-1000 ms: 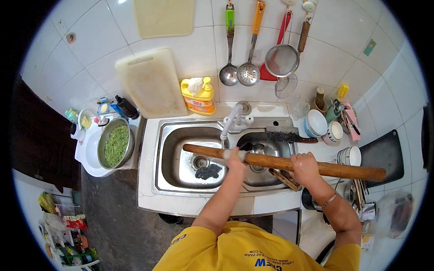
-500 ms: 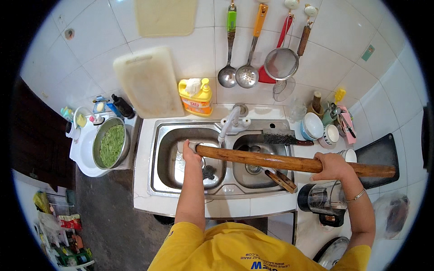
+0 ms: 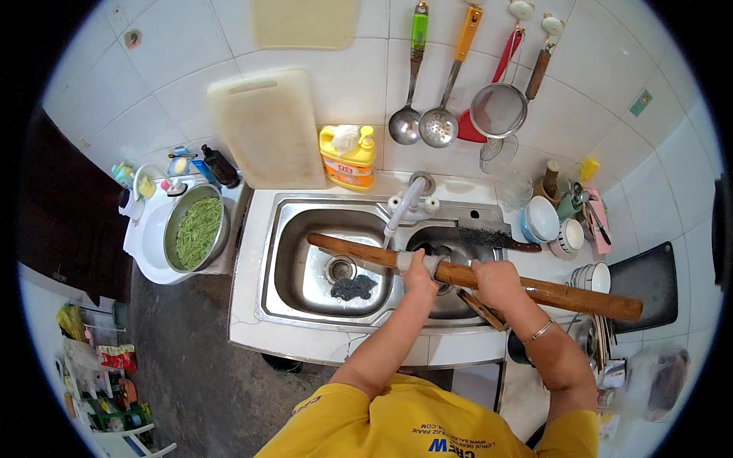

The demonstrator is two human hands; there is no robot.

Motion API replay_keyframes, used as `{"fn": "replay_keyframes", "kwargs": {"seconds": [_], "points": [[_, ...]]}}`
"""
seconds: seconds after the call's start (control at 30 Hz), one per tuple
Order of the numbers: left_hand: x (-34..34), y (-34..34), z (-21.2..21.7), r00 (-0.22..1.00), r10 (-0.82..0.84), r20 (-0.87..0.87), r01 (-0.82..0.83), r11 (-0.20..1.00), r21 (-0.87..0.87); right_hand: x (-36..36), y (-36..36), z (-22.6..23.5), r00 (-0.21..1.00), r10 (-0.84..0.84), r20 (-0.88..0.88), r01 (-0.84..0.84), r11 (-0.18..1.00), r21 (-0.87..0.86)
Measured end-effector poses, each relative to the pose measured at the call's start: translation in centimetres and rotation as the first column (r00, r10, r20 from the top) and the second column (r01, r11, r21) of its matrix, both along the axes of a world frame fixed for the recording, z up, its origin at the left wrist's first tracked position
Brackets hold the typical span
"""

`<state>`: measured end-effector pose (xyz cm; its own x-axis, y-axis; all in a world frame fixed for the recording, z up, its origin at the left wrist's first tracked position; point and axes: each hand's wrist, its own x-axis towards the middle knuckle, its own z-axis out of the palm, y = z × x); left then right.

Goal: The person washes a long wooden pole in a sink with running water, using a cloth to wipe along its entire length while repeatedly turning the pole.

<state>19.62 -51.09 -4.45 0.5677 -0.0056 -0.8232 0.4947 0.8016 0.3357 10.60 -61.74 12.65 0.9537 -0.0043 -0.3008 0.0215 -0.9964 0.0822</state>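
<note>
A: Status, big to small?

B: Double steel sink (image 3: 301,294) set in the white bench (image 3: 246,305). White cutting board (image 3: 267,130) leans on the tiled wall, steel bowl of green beans (image 3: 197,229) off to the left.

A: The pole?

B: Long wooden rolling pin (image 3: 473,276) lies across both basins, left tip over the left basin, right end out past the bench edge. Half a second ago its left tip sat further left; it has shifted right.

A: Hands?

B: Left hand (image 3: 418,269) closed around the pin near the faucet (image 3: 403,210), wrapping a pale cloth on it. It was out at the left tip before. Right hand (image 3: 496,281) closed on the pin just beside it, previously much further right.

A: Small stuff?

B: Dark scouring pad (image 3: 353,288) by the left drain, unmoved.
</note>
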Motion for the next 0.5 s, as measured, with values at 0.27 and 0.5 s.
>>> {"fn": "replay_keyframes", "kwargs": {"seconds": [0.27, 0.5], "points": [[12.2, 17.4, -9.5, 0.998, 0.058, 0.034, -0.063, 0.982, 0.176, -7.2, -5.2, 8.5, 0.998, -0.066, -0.024, 0.066, 0.998, 0.012], [11.7, 15.3, -4.3, 0.983, 0.028, 0.18, -0.111, 0.878, 0.466, -10.0, -7.2, 11.5, 0.988, -0.155, 0.016, 0.154, 0.988, 0.004]]}}
